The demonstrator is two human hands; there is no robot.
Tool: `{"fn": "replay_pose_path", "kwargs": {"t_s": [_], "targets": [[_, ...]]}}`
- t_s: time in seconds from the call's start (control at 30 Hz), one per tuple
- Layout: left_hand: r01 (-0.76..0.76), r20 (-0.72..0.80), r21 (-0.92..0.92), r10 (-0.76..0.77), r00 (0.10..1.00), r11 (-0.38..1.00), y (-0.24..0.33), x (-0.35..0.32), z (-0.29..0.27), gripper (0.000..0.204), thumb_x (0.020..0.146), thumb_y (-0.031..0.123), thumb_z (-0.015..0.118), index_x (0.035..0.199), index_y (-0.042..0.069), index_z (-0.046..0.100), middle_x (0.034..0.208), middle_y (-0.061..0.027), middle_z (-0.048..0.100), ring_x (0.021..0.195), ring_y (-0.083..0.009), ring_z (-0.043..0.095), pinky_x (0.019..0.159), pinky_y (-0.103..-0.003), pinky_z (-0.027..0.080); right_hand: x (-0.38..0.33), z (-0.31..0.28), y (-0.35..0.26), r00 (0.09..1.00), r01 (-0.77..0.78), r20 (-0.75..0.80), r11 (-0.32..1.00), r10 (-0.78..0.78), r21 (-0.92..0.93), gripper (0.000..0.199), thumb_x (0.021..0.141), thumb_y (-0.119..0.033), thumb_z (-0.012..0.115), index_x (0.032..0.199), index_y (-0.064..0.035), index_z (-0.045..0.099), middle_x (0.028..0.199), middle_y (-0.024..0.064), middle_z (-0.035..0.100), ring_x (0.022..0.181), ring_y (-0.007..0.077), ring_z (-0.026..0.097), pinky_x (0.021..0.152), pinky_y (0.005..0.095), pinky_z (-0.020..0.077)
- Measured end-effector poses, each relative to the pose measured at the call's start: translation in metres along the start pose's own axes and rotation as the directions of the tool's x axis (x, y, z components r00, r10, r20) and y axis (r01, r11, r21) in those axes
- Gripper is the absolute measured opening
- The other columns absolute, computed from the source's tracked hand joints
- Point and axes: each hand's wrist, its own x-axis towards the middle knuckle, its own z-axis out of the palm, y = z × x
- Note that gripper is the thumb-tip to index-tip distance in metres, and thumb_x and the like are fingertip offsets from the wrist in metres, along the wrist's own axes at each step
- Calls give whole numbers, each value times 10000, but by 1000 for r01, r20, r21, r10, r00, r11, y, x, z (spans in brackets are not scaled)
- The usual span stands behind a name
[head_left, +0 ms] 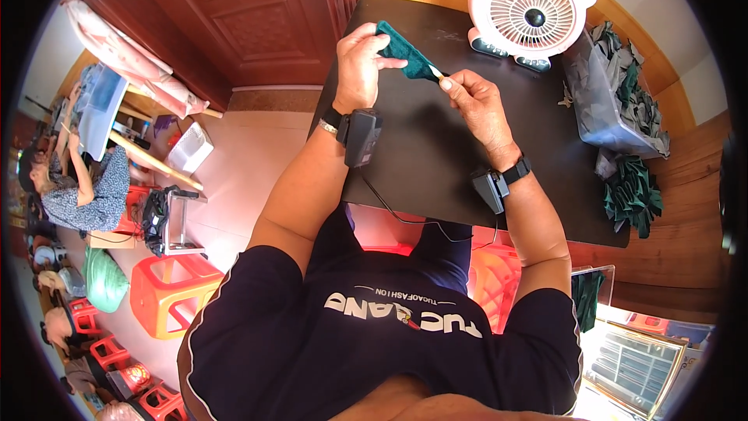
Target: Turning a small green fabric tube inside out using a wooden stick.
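Above the dark table, my left hand point(360, 66) grips a small dark green velvety fabric piece point(407, 52) between thumb and fingers. The piece is long and narrow, tilted down to the right. At its lower right end my right hand point(477, 103) is closed in a pinch. A thin pale tip point(436, 72) shows between the right fingers and the fabric; what it belongs to is mostly hidden by the fingers. Both wrists wear a black strap with a dark box, and a cable runs between them below the hands.
A pink and white fan point(499, 0) stands at the table's far right. A clear plastic bin point(596, 109) of grey and green fabric pieces sits at the right edge, beside a green fabric pile point(631, 196). Red stools point(167, 284) and other people are at left.
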Motion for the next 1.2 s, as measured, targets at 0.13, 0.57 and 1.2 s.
{"fn": "replay_pose_path", "kwargs": {"t_s": [0.13, 0.57, 1.2], "targets": [[18, -27, 16, -17, 999, 1000, 0, 2, -3, 147, 834, 66, 464, 855, -17, 585, 782, -89, 623, 679, -178, 640, 594, -325, 576, 5, -2, 9, 996, 72, -51, 995, -76, -74, 214, 863, -229, 655, 757, -53, 596, 601, -59, 491, 568, 27, 397, 520, 199, 337], [77, 92, 69, -83, 992, 995, -4, 2, -3, 165, 816, 89, 448, 846, 17, 593, 840, -75, 625, 750, -170, 638, 615, -313, 558, 0, -6, -10, 960, -231, 197, 961, 200, 151, 294, 902, -279, 591, 729, -41, 589, 567, -55, 425, 518, 35, 348, 472, 205, 273], [270, -117, 335, -245, 962, 902, -6, 9, -15, 423, 905, 447, 381, 862, 67, 561, 723, -52, 592, 673, -168, 602, 536, -275, 439, 5, -6, 8, 977, 49, -187, 961, -102, -272, 235, 843, -235, 665, 780, -14, 621, 581, -17, 532, 536, 48, 436, 500, 219, 369]]}}
